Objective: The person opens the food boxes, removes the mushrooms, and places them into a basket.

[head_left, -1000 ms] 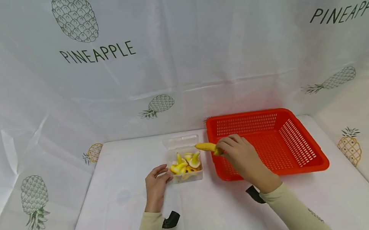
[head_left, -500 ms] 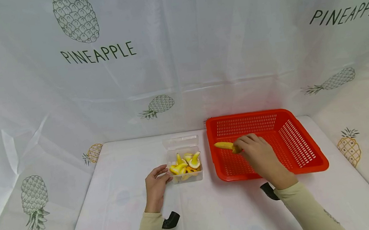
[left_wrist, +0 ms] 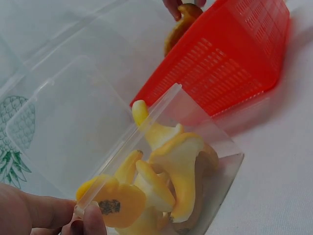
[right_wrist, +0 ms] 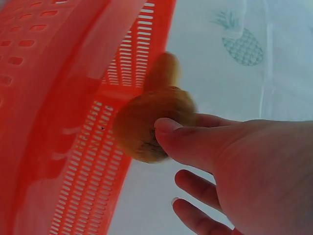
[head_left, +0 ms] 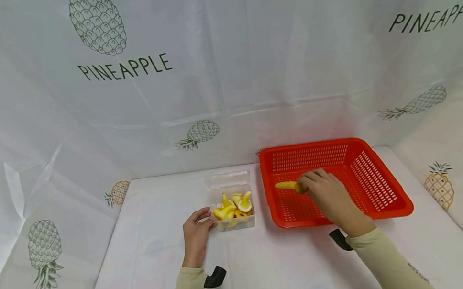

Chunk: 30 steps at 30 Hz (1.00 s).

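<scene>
My right hand point(head_left: 326, 195) pinches a small yellow gourd point(head_left: 285, 185) by its wider end, over the left part of the red basket point(head_left: 340, 220). In the right wrist view, thumb and index finger hold the gourd's point(right_wrist: 142, 122) round brownish-yellow end, while the other fingers stand away from it. On the left, my left hand point(head_left: 195, 238) pinches the wall of a clear plastic box point(head_left: 241, 223). Several yellow and white gourds point(left_wrist: 168, 166) lie heaped in that box. Its hinged lid point(head_left: 228, 179) is folded back.
The red basket has slotted walls and stands right of the box, near the back wall of white sheeting point(head_left: 230, 67) printed with pineapples. A white cover point(head_left: 252, 277) lies over the table. Black wrist mounts point(head_left: 215, 277) stick out from both sleeves.
My right hand has carried the gourd rightward from beside the box to over the basket, then slightly lower. The left hand stays at the box.
</scene>
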Each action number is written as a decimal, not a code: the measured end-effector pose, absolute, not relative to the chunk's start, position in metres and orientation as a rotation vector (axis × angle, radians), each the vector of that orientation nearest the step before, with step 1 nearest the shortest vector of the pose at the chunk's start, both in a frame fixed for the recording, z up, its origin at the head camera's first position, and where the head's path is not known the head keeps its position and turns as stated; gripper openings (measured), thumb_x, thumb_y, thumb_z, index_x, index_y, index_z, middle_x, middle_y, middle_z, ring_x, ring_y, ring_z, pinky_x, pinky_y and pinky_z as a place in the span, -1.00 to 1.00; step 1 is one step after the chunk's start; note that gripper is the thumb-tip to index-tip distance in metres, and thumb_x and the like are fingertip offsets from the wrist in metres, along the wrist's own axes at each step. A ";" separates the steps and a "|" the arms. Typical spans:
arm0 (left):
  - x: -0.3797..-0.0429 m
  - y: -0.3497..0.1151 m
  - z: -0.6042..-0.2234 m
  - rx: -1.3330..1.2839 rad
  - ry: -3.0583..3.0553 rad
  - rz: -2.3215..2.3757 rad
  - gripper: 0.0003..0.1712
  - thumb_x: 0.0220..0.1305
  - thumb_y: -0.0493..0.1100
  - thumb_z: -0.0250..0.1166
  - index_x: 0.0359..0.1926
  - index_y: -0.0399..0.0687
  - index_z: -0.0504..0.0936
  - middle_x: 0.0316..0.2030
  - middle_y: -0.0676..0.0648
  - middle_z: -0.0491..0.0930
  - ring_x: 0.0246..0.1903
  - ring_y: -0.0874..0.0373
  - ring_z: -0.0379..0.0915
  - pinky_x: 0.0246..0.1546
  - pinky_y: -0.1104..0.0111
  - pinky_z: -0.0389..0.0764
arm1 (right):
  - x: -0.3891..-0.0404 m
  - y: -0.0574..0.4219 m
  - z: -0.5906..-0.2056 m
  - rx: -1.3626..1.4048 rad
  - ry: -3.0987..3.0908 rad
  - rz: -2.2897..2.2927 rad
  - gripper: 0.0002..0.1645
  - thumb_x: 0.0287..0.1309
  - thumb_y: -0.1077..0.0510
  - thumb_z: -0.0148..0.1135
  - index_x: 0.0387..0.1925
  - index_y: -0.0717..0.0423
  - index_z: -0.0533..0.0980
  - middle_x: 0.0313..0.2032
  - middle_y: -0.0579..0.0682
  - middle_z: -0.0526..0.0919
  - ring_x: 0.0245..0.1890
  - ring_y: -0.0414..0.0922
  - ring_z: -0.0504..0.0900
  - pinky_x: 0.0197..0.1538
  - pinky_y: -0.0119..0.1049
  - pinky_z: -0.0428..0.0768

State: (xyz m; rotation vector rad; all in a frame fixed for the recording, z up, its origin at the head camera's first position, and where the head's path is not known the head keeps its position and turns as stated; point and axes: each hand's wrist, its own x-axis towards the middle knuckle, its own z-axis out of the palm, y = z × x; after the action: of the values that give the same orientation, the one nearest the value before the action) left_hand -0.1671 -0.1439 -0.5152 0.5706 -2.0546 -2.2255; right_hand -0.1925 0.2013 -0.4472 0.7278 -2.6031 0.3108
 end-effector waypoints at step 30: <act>-0.166 -0.144 -0.514 0.588 -2.055 -2.229 -0.57 0.38 -0.50 0.27 0.24 -0.51 0.55 0.03 -0.34 0.55 -0.34 0.17 0.58 -0.20 0.38 0.80 | -0.191 0.100 -0.444 0.980 -2.507 0.247 -0.48 -0.03 0.29 0.69 0.02 0.07 0.71 0.02 0.01 0.75 0.05 0.01 0.65 0.06 -0.12 0.75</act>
State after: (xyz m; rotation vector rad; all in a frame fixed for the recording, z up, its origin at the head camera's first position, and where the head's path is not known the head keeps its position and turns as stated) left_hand -0.1664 -0.1440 -0.5139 0.5878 -2.0555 -2.2286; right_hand -0.1912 0.0998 -0.4442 0.9798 -2.5075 0.2474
